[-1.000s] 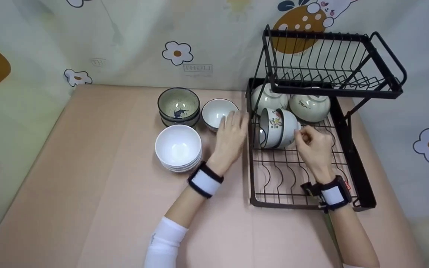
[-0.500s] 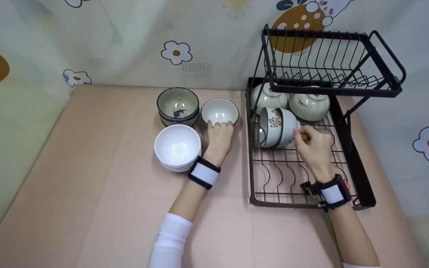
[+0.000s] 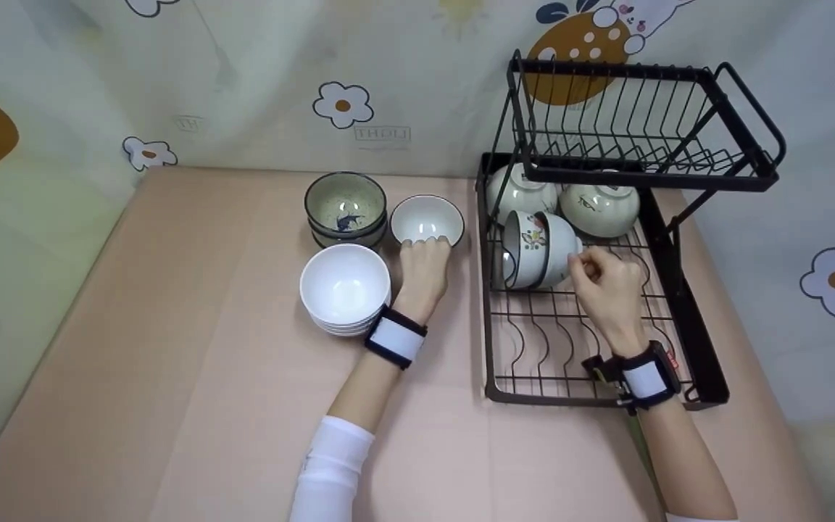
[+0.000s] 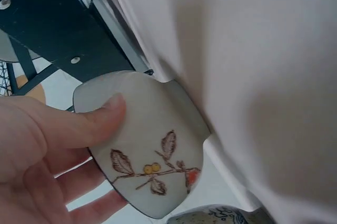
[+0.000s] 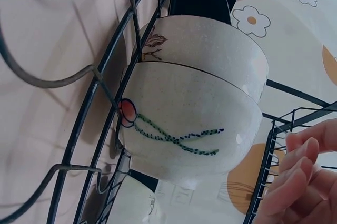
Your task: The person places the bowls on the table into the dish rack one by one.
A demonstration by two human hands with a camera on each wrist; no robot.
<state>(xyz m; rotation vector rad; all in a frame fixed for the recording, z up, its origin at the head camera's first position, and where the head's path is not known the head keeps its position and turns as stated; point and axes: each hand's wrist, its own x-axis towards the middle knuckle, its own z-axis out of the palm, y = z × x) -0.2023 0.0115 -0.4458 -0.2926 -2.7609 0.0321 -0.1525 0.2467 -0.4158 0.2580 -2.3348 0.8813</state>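
In the head view my left hand (image 3: 425,272) grips the near rim of a small white bowl (image 3: 427,216) on the table. The left wrist view shows the thumb on the outside of this bowl (image 4: 150,145), over a painted branch, with fingers inside the rim. My right hand (image 3: 609,293) is over the lower rack, its fingers loosely curled. Beside it, two nested flowered bowls (image 3: 542,249) lie tipped on their sides. A gap separates the right fingers (image 5: 295,176) from those bowls (image 5: 189,119) in the right wrist view.
A two-tier black dish rack (image 3: 490,348) stands at the right, its upper tier (image 3: 649,177) overhanging the back. Two upturned bowls (image 3: 600,209) sit in its rear. Left of the small bowl are dark-rimmed green bowls (image 3: 345,203) and a white bowl stack (image 3: 345,286).
My left hand has moved left and down from beside the rack and curled onto the small bowl's near rim. The right hand has stayed by the tipped bowls.
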